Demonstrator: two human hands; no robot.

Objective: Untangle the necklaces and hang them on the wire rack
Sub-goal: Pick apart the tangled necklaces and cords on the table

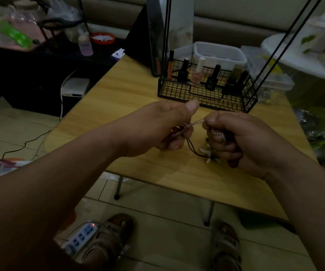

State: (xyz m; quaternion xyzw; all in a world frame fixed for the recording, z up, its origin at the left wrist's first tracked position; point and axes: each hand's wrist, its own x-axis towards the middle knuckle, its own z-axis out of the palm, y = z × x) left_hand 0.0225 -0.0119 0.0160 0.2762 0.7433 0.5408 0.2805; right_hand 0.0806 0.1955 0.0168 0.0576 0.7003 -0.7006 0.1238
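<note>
above the worktop | left hand, right hand: fingers clamped on silver chain stretched 9-to-3 between them | black cord dangles at 6 | wire rack at 12

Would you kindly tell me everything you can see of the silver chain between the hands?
The silver chain is thin, of small metal-looking links. A short stretch runs taut between the left hand, whose curled fingers grip a bunched part, and the right hand, which pinches it; more loops over the right fingers. It is held above the table, and a black cord dangles below it.
</note>
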